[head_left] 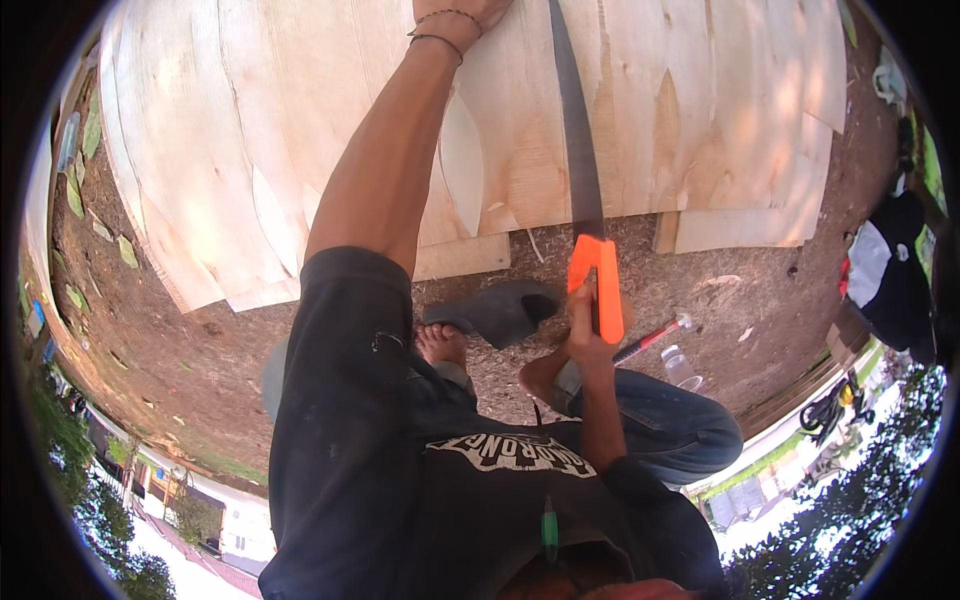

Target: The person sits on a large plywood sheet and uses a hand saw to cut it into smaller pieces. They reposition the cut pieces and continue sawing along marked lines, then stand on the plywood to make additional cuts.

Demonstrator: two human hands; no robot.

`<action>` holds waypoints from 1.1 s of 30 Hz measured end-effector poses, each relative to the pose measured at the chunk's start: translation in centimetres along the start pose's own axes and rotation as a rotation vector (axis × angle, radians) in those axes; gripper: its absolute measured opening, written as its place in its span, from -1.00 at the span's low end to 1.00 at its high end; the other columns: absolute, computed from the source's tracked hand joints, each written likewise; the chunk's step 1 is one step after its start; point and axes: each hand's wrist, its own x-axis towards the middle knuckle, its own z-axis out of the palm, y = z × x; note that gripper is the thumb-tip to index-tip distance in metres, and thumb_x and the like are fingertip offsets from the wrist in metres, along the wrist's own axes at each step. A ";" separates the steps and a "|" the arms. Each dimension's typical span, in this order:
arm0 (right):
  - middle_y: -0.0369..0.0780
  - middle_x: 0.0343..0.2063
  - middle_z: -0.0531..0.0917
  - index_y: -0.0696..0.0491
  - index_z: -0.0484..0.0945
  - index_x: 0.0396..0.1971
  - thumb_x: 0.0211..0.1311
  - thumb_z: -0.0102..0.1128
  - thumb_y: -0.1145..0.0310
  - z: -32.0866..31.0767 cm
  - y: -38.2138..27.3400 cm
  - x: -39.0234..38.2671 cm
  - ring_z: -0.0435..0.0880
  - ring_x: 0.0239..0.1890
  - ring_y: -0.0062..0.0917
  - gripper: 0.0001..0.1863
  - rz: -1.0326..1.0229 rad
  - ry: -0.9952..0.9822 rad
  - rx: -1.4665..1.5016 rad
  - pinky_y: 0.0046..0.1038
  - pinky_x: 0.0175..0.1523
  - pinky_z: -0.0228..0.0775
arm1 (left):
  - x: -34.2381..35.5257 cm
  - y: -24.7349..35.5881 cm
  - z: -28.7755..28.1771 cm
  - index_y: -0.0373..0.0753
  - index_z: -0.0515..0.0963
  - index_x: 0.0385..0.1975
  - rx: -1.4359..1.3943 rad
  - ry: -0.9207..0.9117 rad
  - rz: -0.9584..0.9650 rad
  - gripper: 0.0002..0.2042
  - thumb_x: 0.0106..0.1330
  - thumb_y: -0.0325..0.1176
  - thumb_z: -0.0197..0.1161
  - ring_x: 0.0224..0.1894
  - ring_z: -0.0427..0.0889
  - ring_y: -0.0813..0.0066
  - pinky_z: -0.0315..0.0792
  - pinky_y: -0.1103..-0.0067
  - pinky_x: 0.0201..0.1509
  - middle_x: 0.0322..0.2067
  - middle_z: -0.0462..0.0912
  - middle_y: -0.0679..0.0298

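Note:
Light plywood sheets [280,120] spread across the upper view. My left hand [462,18] is on the plywood at the top edge, its fingers mostly cut off, a dark cord bracelet at its wrist. My right hand [592,322] grips the orange handle of a handsaw [578,130], whose dark blade lies along the sheets, pointing away from me and crossing their near edge.
On the dirt below the sheets are a dark sandal [500,310] beside my bare foot, a hammer [650,342] and a clear cup [680,365]. A dark cloth pile [890,280] sits at the right, with leaves along the left.

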 end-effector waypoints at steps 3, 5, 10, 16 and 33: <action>-0.29 -0.70 0.44 0.25 0.55 -0.42 0.25 0.11 0.61 0.1 -0.1 0.3 0.44 -0.67 -0.66 -0.93 0.029 -0.002 0.010 -0.50 -0.53 0.21 | 0.1 0.0 0.0 -0.24 0.21 0.49 0.025 -0.022 -0.013 -0.41 0.53 -0.10 -0.06 0.59 0.02 0.02 -0.19 -0.02 0.62 0.54 0.15 0.13; -0.32 -0.72 0.37 0.21 0.47 -0.49 0.26 0.13 0.60 4.4 -0.7 9.6 0.34 -0.66 -0.73 -0.88 0.032 0.007 0.079 -0.50 -0.54 0.16 | 0.3 0.5 0.8 -0.25 0.22 0.49 -0.007 0.012 0.034 -0.41 0.53 -0.12 -0.06 0.59 0.03 0.02 -0.19 -0.02 0.62 0.54 0.15 0.12; -0.34 -0.73 0.43 0.18 0.49 -0.57 0.29 0.12 0.57 2.2 -1.5 4.9 0.38 -0.67 -0.73 -0.81 0.040 -0.018 0.026 -0.53 -0.53 0.20 | 0.2 -0.5 1.0 -0.25 0.22 0.48 -0.010 0.030 0.023 -0.43 0.54 -0.15 -0.08 0.59 0.04 0.03 -0.19 -0.02 0.62 0.53 0.17 0.12; -0.26 -0.72 0.45 0.25 0.57 -0.43 0.26 0.11 0.62 1.7 -0.3 4.8 0.43 -0.67 -0.68 -0.91 0.074 -0.035 0.020 -0.52 -0.52 0.23 | 0.8 0.4 0.6 -0.25 0.24 0.48 -0.037 0.023 0.014 -0.44 0.54 -0.17 -0.09 0.59 0.04 0.03 -0.18 -0.03 0.62 0.53 0.18 0.12; -0.30 -0.72 0.43 0.21 0.48 -0.52 0.28 0.14 0.59 1.1 1.1 2.8 0.34 -0.70 -0.69 -0.84 0.105 -0.024 0.076 -0.50 -0.55 0.13 | 1.0 -0.8 1.3 -0.22 0.24 0.48 0.039 0.004 0.017 -0.44 0.55 -0.14 -0.09 0.58 0.05 0.05 -0.15 0.01 0.62 0.53 0.18 0.16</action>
